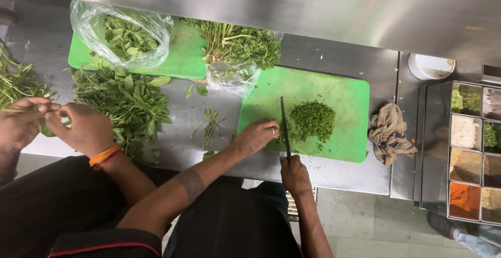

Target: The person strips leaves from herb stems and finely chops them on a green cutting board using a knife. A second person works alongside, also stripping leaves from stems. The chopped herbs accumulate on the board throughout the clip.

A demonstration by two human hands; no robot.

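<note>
My right hand (295,175) grips the handle of a black knife (284,125) whose blade stands on edge across a green cutting board (344,98). Just right of the blade lies a pile of finely chopped green herbs (311,120). My left hand (255,136), with a ring on one finger, rests flat on the board's left edge next to the blade and holds nothing. A few loose stems (210,122) lie on the steel counter to the left of it.
A co-worker's hands (83,130) pick at leaves beside a heap of leafy greens (128,101). A second green board (182,57) carries a plastic bag of leaves (125,36) and a herb bunch (242,44). A crumpled cloth (389,132), a white bowl (430,66) and a spice tray (469,151) sit right.
</note>
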